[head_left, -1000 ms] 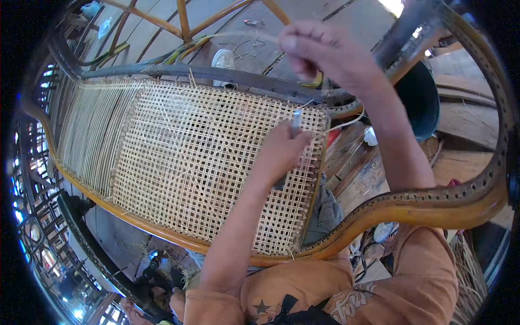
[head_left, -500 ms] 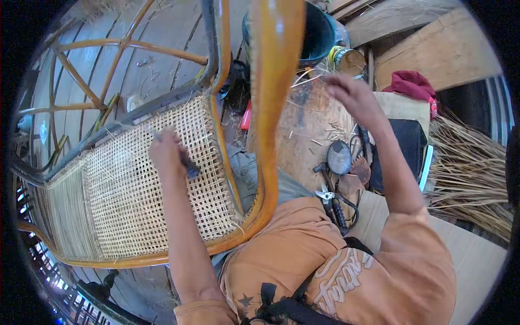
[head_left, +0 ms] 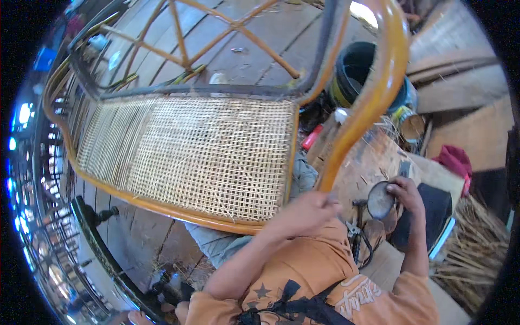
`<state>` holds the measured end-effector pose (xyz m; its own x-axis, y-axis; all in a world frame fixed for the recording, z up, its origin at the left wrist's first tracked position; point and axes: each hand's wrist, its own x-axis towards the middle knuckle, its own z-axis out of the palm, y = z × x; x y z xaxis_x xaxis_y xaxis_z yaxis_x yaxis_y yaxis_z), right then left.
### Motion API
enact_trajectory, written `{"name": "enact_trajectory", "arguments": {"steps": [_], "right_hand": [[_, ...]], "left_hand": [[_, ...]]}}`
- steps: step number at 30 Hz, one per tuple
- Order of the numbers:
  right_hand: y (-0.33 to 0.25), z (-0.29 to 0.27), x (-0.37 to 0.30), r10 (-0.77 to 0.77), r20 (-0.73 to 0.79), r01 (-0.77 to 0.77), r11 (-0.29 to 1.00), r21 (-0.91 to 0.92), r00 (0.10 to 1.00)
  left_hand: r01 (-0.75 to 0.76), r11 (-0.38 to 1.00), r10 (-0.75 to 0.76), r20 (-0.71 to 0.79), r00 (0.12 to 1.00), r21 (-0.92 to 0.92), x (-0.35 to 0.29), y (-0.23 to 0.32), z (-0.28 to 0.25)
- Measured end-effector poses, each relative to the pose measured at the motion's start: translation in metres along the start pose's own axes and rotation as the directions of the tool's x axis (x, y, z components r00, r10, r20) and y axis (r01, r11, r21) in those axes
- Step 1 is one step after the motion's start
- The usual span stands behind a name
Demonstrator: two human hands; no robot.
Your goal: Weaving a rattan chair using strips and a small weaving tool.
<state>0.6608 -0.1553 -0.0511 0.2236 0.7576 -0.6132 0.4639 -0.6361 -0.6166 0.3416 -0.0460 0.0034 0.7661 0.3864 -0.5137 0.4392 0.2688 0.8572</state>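
A rattan chair frame (head_left: 374,103) with a woven cane panel (head_left: 216,157) lies across in front of me, its glossy brown curved arm rising at the right. My left hand (head_left: 306,215) has come back near my body, beside the lower end of that curved arm. Its fingers are curled, and a small greyish end shows at them; what it is I cannot make out. My right hand (head_left: 406,194) pinches the rim of a small round dish (head_left: 380,200) with a dark edge. Next to the dish lie a hammer (head_left: 358,203) and pliers (head_left: 353,228).
A dark bucket (head_left: 355,67) and an open tin (head_left: 411,127) stand beyond the wooden work board (head_left: 355,168). To the right are a dark red cloth (head_left: 454,161), a black pouch (head_left: 429,216) and a bundle of cane strips (head_left: 471,254). A red object (head_left: 312,137) lies by the panel.
My left hand has moved off the cane panel, right and toward my body. My right hand has come down from above the board and taken hold of the dish. The view has turned left.
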Motion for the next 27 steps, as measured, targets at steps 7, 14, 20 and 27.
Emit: {"name": "enact_trajectory", "arguments": {"steps": [7,14,20,27], "right_hand": [[-0.111,0.031,-0.016,-0.153,-0.015,0.148,0.924,0.353,0.988],[-0.135,0.038,0.015,-0.389,0.164,0.348,0.908,0.233,0.906],[-0.125,0.011,0.111,-0.619,-0.124,0.629,0.775,0.06,0.775],[-0.239,0.073,0.199,-0.716,0.407,0.793,0.609,-0.035,0.568]], "left_hand": [[-0.098,0.995,0.096,-0.195,0.976,0.002,0.008,0.027,0.011],[0.175,0.983,-0.153,-0.267,0.952,0.061,-0.029,0.002,-0.017],[0.148,0.861,-0.479,-0.678,0.557,-0.486,-0.056,-0.05,-0.083],[0.084,0.955,-0.293,-0.848,0.442,-0.286,0.043,-0.072,-0.134]]}}
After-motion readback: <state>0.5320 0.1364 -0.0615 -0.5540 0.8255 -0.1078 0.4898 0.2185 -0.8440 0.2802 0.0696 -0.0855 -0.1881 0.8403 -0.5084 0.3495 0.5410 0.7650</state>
